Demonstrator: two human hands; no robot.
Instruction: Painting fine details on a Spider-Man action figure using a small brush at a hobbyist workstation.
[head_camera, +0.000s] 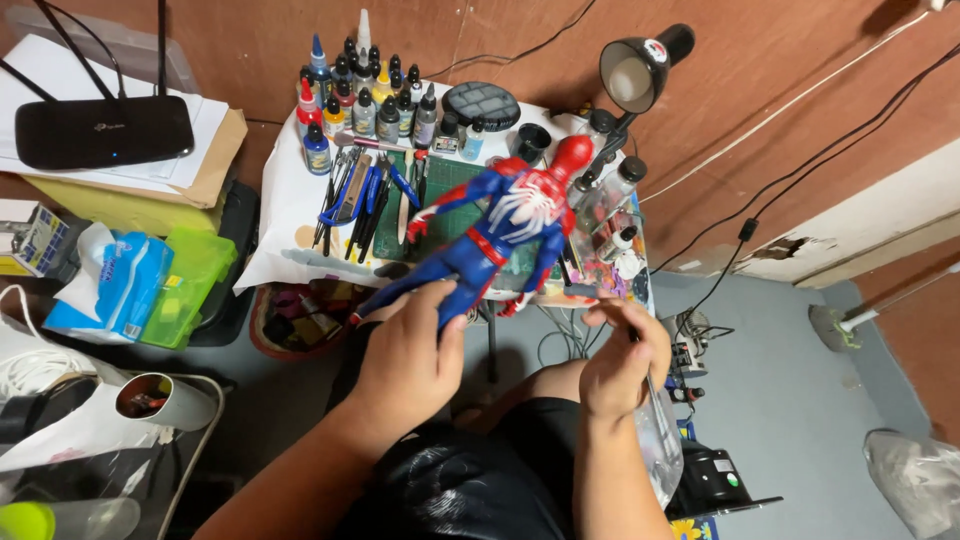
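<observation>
My left hand (410, 360) grips the legs of a red and blue action figure (505, 225) with a white spider mark on its back; the figure stretches up and right over a small work table (285, 215). My right hand (620, 360) is closed around a thin tool and the top of a clear plastic bag (662, 445) that hangs beside my knee. The figure's red head (572, 155) lies near the lamp base.
Several small paint bottles (365, 95) stand at the table's back. Pliers and brushes (360, 195) lie on a green cutting mat (445, 190). A black desk lamp (640, 65) stands at right. A black router (100, 130) and green box (190, 280) sit left.
</observation>
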